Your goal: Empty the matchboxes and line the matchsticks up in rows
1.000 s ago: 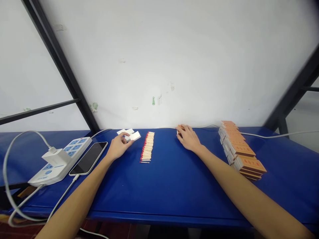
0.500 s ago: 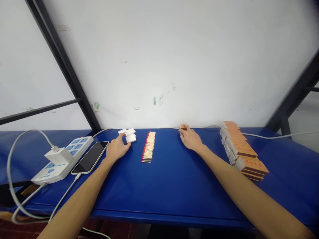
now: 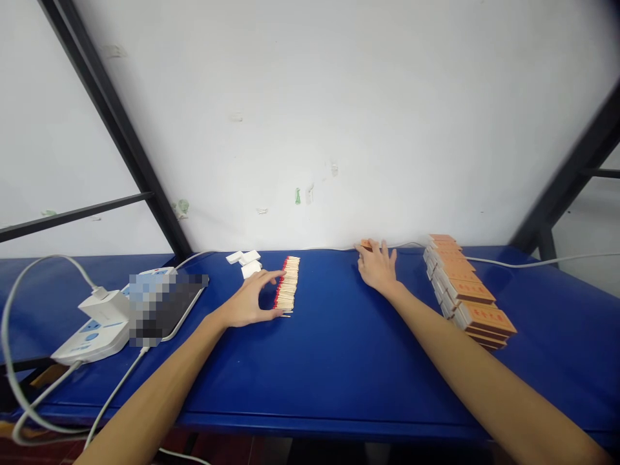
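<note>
A long row of red-tipped matches (image 3: 289, 282) lies side by side on the blue table. My left hand (image 3: 249, 302) is at the row's left edge, thumb and fingers apart, with the thumb by the near end; whether the fingertips touch matches I cannot tell. Several small white box pieces (image 3: 250, 257) lie in a loose pile just behind that hand. Close to the wall, my right hand (image 3: 376, 266) has its fingers spread. Partly hidden behind those fingers is an orange-brown matchbox (image 3: 367, 244), and the index fingertip appears to touch it.
To the right stands a stepped stack of matchboxes (image 3: 467, 290). On the left are a white power strip (image 3: 92, 342), a plugged-in charger (image 3: 104, 307) with looping cable, and a phone (image 3: 186, 316), partly pixelated. A thin cable (image 3: 523, 266) runs along the wall.
My left hand has left the white box pieces and moved right to the matches, opening. My right hand's fingers have spread beside the matchbox near the wall. The view has shifted slightly.
</note>
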### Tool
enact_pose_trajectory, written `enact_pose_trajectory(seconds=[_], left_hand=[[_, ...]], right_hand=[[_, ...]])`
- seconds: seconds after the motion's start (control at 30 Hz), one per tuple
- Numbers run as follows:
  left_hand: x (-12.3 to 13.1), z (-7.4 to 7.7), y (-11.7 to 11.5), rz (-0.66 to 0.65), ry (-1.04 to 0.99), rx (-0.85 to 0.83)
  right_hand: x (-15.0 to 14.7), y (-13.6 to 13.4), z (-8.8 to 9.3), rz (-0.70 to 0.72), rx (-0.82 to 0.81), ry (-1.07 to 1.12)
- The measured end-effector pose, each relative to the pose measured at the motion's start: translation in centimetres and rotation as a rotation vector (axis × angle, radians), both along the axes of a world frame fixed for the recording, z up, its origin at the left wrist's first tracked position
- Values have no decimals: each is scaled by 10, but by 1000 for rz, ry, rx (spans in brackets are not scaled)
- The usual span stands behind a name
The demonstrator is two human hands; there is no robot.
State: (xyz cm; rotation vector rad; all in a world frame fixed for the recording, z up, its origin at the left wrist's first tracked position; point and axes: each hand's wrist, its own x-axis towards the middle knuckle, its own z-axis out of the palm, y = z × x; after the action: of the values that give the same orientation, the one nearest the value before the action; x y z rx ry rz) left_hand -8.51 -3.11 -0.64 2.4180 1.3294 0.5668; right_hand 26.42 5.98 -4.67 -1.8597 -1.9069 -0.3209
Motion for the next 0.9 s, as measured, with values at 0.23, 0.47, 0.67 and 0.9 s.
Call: enact_pose_trajectory(seconds=[0.23, 0.47, 0.67, 0.9], left_hand=[[6, -1, -1, -28, 45, 45], [0, 0, 4, 38, 50, 99], [-1, 0, 7, 36, 24, 135], [6, 4, 2, 44, -66, 203]], right_hand=[[-15, -7, 10, 110, 250, 81], [-21, -10, 10, 301, 303, 137], [-22, -7, 5, 385, 244, 159], [-25, -13, 11, 380, 222, 184]])
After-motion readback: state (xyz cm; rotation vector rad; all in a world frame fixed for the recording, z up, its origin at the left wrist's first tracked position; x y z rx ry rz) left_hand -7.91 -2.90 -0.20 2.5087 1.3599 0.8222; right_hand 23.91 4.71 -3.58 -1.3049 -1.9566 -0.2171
